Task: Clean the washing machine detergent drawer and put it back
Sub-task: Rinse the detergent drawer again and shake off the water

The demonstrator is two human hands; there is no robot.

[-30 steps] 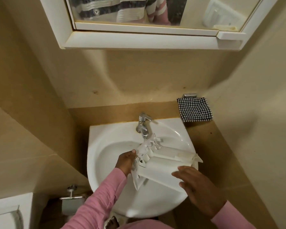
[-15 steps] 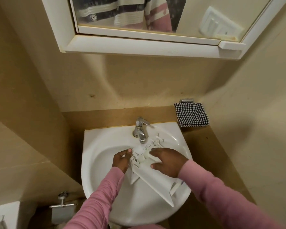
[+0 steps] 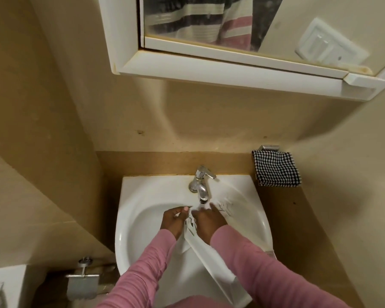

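Rinsing the detergent drawer (image 3: 209, 260) under the tap (image 3: 200, 185), over the white basin (image 3: 129, 196).

The cleaning step is in hand, not the refitting: the drawer lies slanted across the bowl, its ribbed far end just below the spout, where water seems to fall, and its long plain end toward the person. The 2 hands meet at that far end. The left hand (image 3: 175, 221) pinches the drawer's left edge with curled fingers. The right hand (image 3: 209, 221) lies over its top, fingers reaching toward the spout; I cannot tell whether it grips or only rubs. Next, I judge, the drawer needs turning so water reaches every compartment. After that comes shaking it off, perhaps drying it with the checked cloth (image 3: 276, 171) hanging to the right.
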